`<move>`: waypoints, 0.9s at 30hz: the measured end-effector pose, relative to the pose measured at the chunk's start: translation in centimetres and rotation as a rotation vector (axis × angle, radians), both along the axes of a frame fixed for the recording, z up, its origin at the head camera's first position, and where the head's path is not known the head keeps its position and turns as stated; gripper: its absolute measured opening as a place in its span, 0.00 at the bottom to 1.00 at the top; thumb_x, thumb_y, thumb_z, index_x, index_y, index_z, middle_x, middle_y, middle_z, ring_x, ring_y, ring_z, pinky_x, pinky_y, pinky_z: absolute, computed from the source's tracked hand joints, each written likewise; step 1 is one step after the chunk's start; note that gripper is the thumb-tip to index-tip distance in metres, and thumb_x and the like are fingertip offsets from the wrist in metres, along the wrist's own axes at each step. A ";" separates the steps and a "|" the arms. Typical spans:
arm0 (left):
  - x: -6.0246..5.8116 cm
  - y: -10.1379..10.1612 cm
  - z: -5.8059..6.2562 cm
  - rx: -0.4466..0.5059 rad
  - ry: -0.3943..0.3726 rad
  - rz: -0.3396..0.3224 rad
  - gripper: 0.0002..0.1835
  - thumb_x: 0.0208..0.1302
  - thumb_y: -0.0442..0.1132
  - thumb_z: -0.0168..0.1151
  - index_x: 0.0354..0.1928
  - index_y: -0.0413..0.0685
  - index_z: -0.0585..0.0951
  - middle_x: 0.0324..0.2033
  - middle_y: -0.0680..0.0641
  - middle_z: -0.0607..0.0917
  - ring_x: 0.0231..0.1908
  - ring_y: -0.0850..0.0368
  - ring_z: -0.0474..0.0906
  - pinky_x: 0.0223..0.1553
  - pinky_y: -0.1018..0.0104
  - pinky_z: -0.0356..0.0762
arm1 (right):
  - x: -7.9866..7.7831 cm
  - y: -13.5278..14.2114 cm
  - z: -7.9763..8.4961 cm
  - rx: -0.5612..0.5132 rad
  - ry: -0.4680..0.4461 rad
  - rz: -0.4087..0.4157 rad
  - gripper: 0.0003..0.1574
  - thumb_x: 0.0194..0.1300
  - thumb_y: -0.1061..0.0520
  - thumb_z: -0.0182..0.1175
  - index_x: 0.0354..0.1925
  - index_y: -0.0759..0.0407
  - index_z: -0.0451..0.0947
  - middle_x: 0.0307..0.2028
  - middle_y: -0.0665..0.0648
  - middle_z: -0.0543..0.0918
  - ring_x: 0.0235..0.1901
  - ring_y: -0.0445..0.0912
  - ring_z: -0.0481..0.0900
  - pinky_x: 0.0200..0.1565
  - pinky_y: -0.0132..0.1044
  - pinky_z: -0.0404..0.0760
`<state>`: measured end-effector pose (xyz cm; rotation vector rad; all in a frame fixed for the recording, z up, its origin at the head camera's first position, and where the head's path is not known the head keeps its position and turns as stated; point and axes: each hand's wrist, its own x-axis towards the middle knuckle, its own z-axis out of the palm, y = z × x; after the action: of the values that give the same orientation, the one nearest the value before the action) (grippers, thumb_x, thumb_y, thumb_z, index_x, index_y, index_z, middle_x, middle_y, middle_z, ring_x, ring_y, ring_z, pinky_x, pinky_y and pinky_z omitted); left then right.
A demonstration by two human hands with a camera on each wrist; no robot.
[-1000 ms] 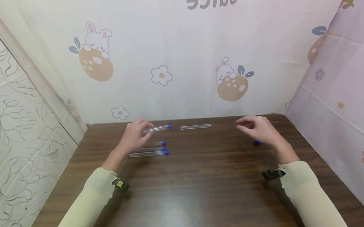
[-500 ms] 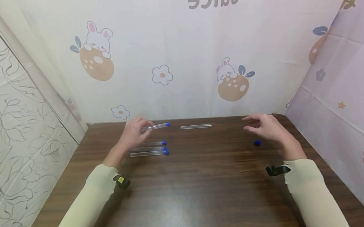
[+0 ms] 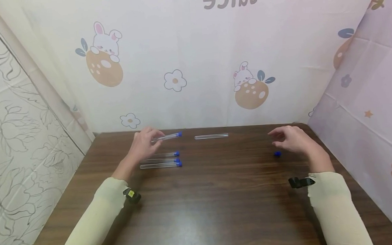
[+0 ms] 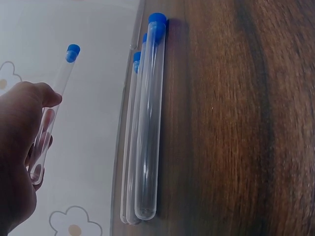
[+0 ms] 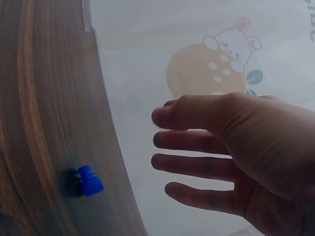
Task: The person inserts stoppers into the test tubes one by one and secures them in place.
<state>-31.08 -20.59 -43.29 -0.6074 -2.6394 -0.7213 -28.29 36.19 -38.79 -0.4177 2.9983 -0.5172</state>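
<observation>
My left hand [image 3: 144,143] grips a clear test tube [image 3: 170,136] with a blue stopper, thumb and fingers round its lower part. In the left wrist view this test tube [image 4: 64,73] tilts with its stopper end up. Below that hand, 3 more stoppered test tubes [image 4: 150,123] lie side by side on the table. At the far right, my right hand [image 3: 291,139] hovers with its fingers extended and nothing between them. Just below it a loose blue stopper [image 3: 277,154] lies on the table, also seen as the blue stopper [image 5: 90,182] in the right wrist view.
An unstoppered test tube [image 3: 211,136] lies near the back edge of the brown wooden table [image 3: 213,203], between the hands. A printed curtain [image 3: 199,55] hangs directly behind the table. Dark wrist cameras sit at both cuffs.
My right hand has moved to the right, and the loose stopper shows more fully below it. My left hand still holds its test tube, raised very slightly.
</observation>
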 end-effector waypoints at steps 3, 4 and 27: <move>0.0 0.0 -0.1 0.002 -0.010 0.007 0.12 0.72 0.36 0.73 0.54 0.47 0.91 0.53 0.41 0.92 0.56 0.40 0.84 0.54 0.44 0.72 | 0.0 0.3 -0.1 0.006 -0.004 0.015 0.27 0.74 0.60 0.71 0.67 0.67 0.84 0.58 0.71 0.92 0.58 0.67 0.90 0.59 0.67 0.87; 0.0 0.0 -0.1 0.002 -0.013 0.008 0.12 0.72 0.36 0.73 0.54 0.47 0.91 0.53 0.41 0.92 0.56 0.40 0.84 0.54 0.44 0.72 | -0.1 0.4 -0.2 0.006 -0.009 0.017 0.26 0.74 0.60 0.71 0.67 0.67 0.84 0.58 0.71 0.92 0.57 0.66 0.90 0.59 0.67 0.88; 0.0 -0.3 -1.4 -0.110 -0.147 0.034 0.12 0.74 0.40 0.70 0.55 0.51 0.90 0.52 0.42 0.93 0.57 0.40 0.86 0.56 0.43 0.74 | -0.5 2.1 -2.6 0.056 -0.141 -0.011 0.20 0.69 0.66 0.72 0.58 0.69 0.88 0.52 0.70 0.92 0.51 0.62 0.90 0.56 0.65 0.88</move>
<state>-31.09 -20.91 -44.66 -0.5573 -2.8326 -0.6371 -28.77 38.26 -41.39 -0.3459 2.8730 -0.4432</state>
